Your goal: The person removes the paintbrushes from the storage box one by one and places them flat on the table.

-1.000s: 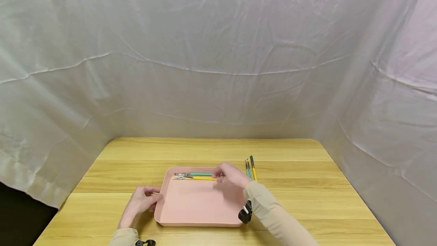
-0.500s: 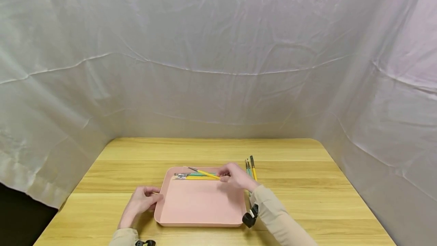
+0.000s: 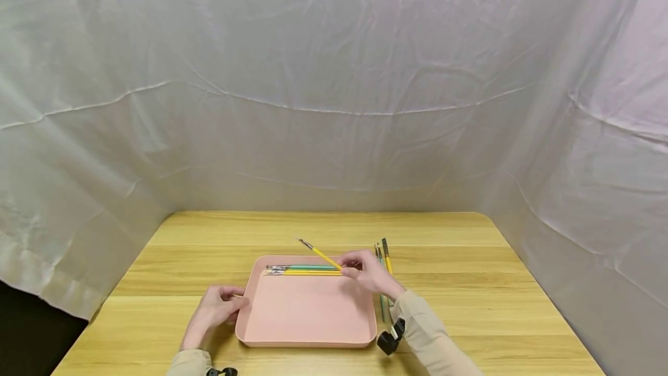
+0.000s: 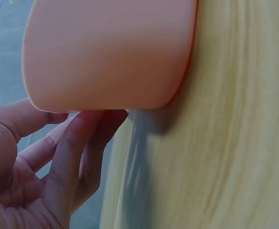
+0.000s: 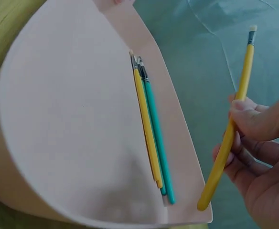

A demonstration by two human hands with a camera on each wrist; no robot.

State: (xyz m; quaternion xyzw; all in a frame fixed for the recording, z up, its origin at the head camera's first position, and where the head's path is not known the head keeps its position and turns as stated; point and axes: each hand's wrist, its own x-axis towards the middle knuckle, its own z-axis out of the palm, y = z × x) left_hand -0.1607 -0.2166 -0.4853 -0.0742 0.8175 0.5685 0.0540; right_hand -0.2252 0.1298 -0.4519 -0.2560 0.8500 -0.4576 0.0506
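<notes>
Your right hand now pinches a yellow brush higher, clear of the other brushes in the pink tray and so separated, while your left hand grips the tray's rim.

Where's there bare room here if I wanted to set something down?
The pink tray is bare between its row of brushes and its near side. The table is bare right of the right sleeve and along the curtain. It's crowded around the tray's far right corner: the right hand holds a yellow brush near loose brushes.
</notes>
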